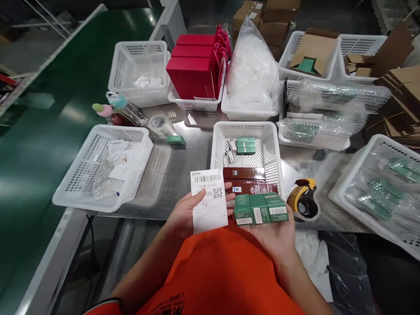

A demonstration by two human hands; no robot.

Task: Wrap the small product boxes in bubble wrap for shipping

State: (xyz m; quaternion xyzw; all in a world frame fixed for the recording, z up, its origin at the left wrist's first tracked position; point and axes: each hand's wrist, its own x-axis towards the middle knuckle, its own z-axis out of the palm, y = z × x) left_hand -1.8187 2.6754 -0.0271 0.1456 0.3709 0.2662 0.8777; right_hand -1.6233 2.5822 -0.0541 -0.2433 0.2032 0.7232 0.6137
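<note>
My left hand point(185, 210) grips a white printed shipping label point(210, 210) with a barcode and a QR code, the thumb on its face. Beside it, my right hand point(278, 238) holds three small green boxes point(259, 210) side by side, their barcode ends toward me. Just beyond both hands stands a white perforated basket point(277, 144). Inside it lie dark red boxes point(244, 173), small green boxes point(246, 145) and several little white bottles point(231, 156).
A tape dispenser point(303, 201) sits right of my hands. Baskets hold papers point(123, 162), red gift bags point(193, 70), a bag of white padding point(252, 70) and bubble-wrapped packs point(315, 113). Drink bottles point(123, 107) and a tape roll point(160, 124) stand near the green conveyor point(65, 113).
</note>
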